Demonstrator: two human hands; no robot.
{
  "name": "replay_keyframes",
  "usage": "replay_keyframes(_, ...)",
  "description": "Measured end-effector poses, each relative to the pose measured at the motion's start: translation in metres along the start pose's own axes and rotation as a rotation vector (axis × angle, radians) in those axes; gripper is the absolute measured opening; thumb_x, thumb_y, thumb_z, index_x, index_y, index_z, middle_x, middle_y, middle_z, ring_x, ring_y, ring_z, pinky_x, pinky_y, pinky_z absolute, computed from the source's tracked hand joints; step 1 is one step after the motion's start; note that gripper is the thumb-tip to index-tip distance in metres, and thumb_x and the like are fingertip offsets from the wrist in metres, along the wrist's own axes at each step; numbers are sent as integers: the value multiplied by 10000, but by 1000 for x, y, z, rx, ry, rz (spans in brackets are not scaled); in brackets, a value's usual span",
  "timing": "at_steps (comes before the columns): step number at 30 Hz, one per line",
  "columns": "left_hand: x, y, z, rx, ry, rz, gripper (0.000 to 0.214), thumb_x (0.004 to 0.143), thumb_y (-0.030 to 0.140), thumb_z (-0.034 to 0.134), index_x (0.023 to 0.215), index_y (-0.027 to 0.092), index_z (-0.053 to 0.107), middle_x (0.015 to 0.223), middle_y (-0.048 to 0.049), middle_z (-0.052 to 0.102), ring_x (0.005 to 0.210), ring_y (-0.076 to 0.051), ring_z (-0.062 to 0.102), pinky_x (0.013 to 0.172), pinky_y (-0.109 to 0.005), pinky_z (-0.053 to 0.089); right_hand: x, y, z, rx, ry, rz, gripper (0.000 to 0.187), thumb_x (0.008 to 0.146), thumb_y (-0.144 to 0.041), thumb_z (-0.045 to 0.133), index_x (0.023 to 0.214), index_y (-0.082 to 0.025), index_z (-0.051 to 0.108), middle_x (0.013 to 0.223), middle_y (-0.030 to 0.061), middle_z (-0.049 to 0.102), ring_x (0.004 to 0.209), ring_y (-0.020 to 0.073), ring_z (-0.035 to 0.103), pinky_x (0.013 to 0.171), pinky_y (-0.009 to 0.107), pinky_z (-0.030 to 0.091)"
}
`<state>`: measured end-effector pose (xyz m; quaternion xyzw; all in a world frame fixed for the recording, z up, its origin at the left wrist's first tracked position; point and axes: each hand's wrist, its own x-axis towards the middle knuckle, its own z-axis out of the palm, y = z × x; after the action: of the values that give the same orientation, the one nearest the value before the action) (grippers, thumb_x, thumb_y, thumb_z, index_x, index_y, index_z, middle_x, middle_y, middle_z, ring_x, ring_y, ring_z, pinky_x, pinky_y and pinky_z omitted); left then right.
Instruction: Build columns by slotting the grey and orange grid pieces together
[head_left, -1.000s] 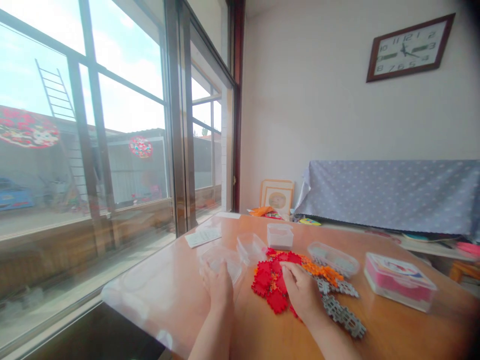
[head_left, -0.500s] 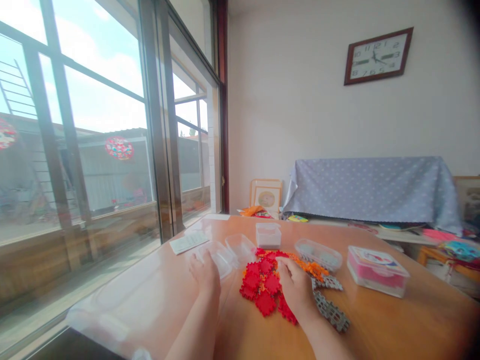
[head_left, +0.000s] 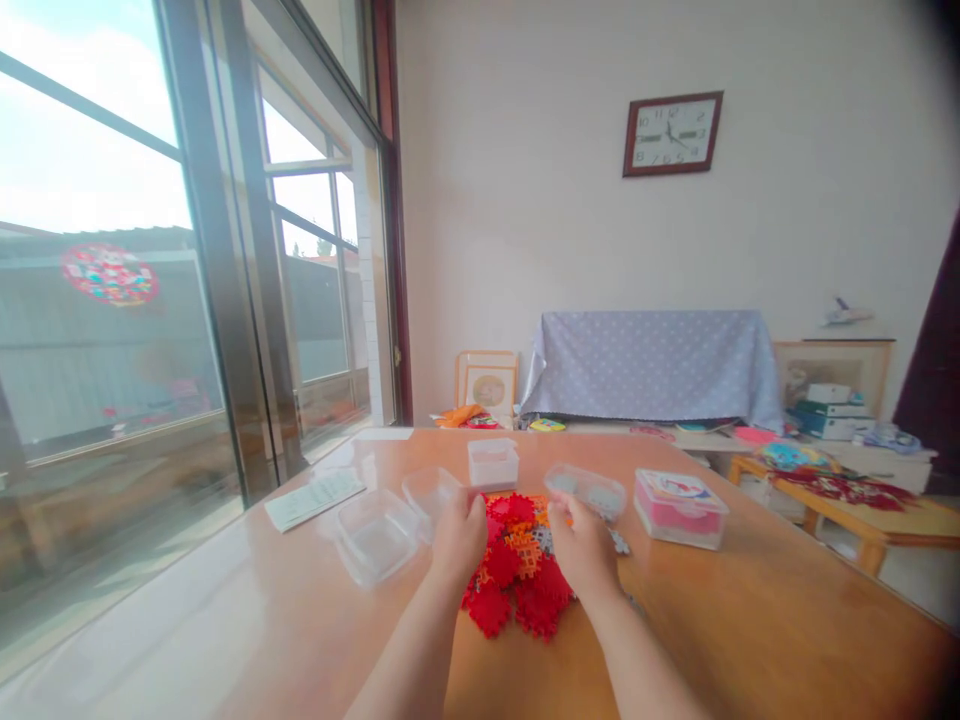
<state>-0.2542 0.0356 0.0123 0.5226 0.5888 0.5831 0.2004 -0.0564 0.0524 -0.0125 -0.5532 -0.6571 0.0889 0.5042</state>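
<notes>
A heap of flat, notched interlocking plastic tiles, mostly red (head_left: 491, 608) with orange ones (head_left: 525, 553) and a few grey ones, lies on the wooden table between my hands. At its left edge is my left hand (head_left: 460, 535), thumb up and fingers curled. My right hand (head_left: 583, 545) is at the right edge, its fingers bent inward toward the tiles. Both hands look closed at the far part of the heap, near a red tile (head_left: 514, 508). What lies between their fingertips is hidden.
Left of the heap stands an open clear plastic box (head_left: 375, 540) with its lid beside it. A leaflet (head_left: 315, 498) lies further left. Behind are a small clear tub (head_left: 493, 465) and a long clear container (head_left: 585, 490). A pink-filled lidded box (head_left: 681, 508) is at right.
My left hand has moved from beside the clear box to the heap's left edge. The right hand stays at the heap's right side. The view has turned right.
</notes>
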Motion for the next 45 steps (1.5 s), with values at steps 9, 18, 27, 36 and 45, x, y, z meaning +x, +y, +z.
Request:
replay_keyframes(9, -21, -28, 28, 401, -271, 27, 543, 737, 231, 667, 1277, 282, 654, 1489, -120, 545, 1455, -394, 351, 1192, -594, 150, -10, 27, 14, -350, -397, 25, 709, 774, -611, 692, 1418, -340, 575, 1569, 110, 458, 1469, 433, 335, 1129, 695, 234)
replay_keyframes(18, -28, -25, 26, 410, -374, 204, 339, 726, 253, 672, 1062, 270, 708, 1148, -118, 690, 1166, -375, 555, 1046, -509, 359, 3, 40, -3, -370, -331, 71, 530, 763, -343, 665, 1290, -295, 650, 1321, 98, 647, 1223, 347, 571, 1004, 465, 429)
replay_keyframes(27, -24, -24, 29, 485, -382, 203, 120, 721, 153, 585, 814, 227, 604, 982, -103, 634, 967, -300, 569, 867, -398, 394, 2, 31, 7, -78, -336, 7, 514, 746, -162, 569, 1249, -217, 664, 1080, 64, 727, 1009, 232, 656, 923, 370, 488)
replay_keyframes(36, -17, -32, 28, 154, -284, 111, 184, 724, 57, 588, 750, 233, 545, 789, -33, 616, 770, -228, 579, 790, -321, 389, 6, 31, 3, -178, -266, 117, 405, 813, -199, 539, 1193, -214, 679, 810, 9, 742, 779, 202, 676, 697, 292, 467)
replay_keyframes(45, -25, -15, 23, 378, -453, 385, 431, 788, 102, 523, 1168, 239, 672, 1178, -76, 694, 1144, -262, 588, 1008, -361, 408, 11, 15, -1, -197, -61, 141, 402, 874, -302, 514, 1227, -213, 686, 1162, 80, 740, 1132, 275, 649, 953, 372, 482)
